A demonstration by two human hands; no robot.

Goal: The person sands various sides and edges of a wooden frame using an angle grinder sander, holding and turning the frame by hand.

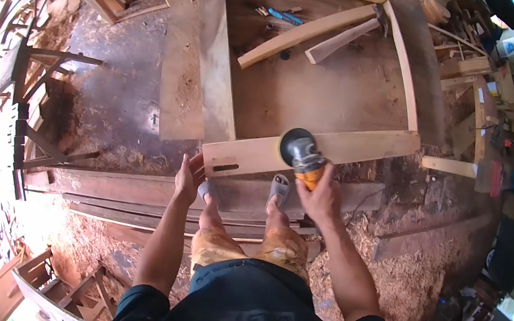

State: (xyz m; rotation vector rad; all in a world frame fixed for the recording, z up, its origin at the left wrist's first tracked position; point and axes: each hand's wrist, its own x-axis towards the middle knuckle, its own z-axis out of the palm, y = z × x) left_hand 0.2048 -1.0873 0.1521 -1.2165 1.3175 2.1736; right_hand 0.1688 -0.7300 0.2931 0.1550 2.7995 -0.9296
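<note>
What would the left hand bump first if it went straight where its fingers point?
Probably the slotted board end: the left hand looks right beside it, perhaps touching it.

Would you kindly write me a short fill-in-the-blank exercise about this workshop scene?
1. The person's ____ hand grips the power tool.
2. The near board has a long slot at its ____ end, the end closest to the left hand.
3. Lying at a slant inside the wooden frame are ____ loose wooden pieces.

Missing words: right; left; two.
</note>
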